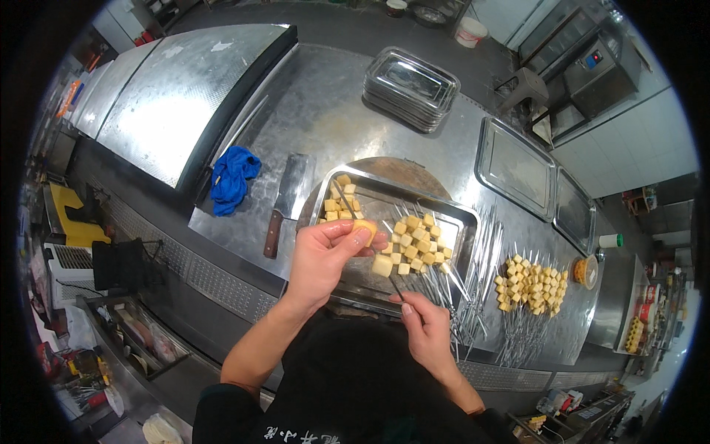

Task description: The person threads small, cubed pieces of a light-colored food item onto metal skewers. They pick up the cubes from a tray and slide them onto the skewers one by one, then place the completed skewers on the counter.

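Observation:
Between the thumb and fingers of my left hand (pixel 327 250) is a pale yellow food cube (pixel 364 231), with a metal skewer (pixel 344 198) through it. A second cube (pixel 381 266) sits lower on the skewer, and my right hand (pixel 426 322) grips the skewer's lower end. Both hands are over a rectangular metal tray (pixel 471 219). Loose yellow cubes (pixel 331 206) lie at the tray's left end. Filled skewers with cubes (pixel 417 240) are piled in its right part. Bare metal skewers (pixel 483 250) lie along the tray's right edge.
A cleaver (pixel 294 186) and a blue cloth (pixel 233 177) lie left of the tray, which rests on a round board (pixel 407 166). Stacked metal trays (pixel 411 83) stand at the back. More filled skewers (pixel 532 286), a lidded tub (pixel 585 272) and a flat tray (pixel 516 169) are on the right.

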Action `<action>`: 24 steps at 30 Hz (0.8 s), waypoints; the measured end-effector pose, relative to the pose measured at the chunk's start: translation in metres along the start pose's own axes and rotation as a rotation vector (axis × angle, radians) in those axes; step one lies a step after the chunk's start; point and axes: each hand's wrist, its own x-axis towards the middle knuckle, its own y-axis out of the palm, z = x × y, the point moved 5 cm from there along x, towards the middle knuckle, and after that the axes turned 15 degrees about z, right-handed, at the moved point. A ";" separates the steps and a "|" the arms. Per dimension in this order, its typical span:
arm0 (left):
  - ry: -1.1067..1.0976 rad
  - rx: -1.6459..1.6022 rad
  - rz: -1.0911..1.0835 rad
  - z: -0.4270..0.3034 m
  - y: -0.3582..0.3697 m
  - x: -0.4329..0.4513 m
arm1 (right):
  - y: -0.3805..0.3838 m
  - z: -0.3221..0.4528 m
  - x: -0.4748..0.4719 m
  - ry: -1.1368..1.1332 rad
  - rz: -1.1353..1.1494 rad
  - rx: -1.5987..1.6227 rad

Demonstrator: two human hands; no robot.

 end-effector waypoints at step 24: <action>0.212 2.047 0.078 0.134 -0.060 0.019 | -0.004 -0.087 0.002 0.131 -0.055 0.347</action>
